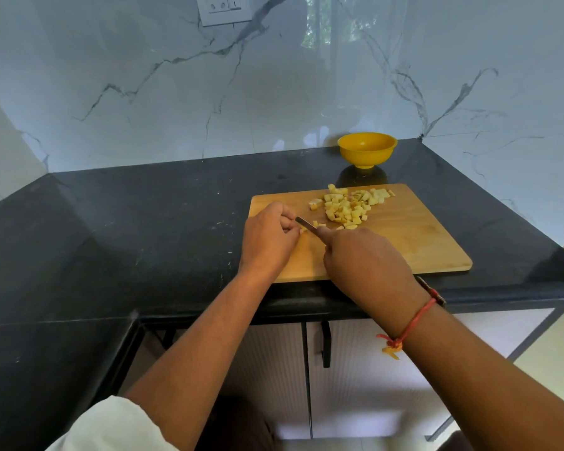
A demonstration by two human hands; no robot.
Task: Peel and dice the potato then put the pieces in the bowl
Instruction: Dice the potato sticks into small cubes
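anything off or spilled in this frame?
Nothing spilled: the potato dice all lie on the cutting board. Its near edge sits close to the counter front. Pale specks mark the counter left of it; the bowl looks empty.

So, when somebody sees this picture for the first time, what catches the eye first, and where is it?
The bright yellow bowl stands empty at the back of the black counter. In front of it, a pile of diced potato lies on the wooden board. At the board's near left, the right hand grips a knife while the left hand pinches a small potato piece at the blade.
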